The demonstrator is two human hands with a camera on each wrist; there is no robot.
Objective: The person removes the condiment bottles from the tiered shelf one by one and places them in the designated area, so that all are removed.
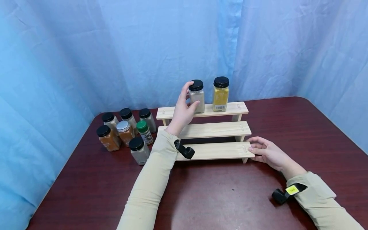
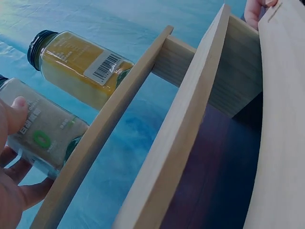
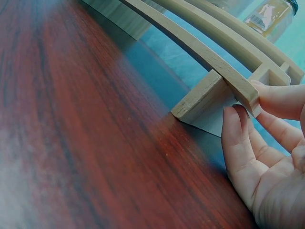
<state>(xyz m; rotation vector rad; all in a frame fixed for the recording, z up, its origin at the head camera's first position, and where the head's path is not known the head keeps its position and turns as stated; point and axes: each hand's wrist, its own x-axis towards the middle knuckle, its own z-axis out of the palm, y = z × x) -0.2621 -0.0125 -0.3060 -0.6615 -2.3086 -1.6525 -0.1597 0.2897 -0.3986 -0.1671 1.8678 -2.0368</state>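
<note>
On the top tier of a three-step wooden rack, my left hand grips a square glass spice jar with a black lid and pale grey contents. In the left wrist view the thumb lies across the front of this jar and the fingers wrap its far side. A yellow spice jar with a black lid stands just right of it on the same tier. My right hand holds the right end of the bottom tier; in the right wrist view the thumb is on top of the board end with fingers beneath.
Left of the rack, several spice jars stand grouped on the dark red table: orange-brown jars, a green-capped bottle and grey jars. A blue curtain hangs behind the table and along its sides.
</note>
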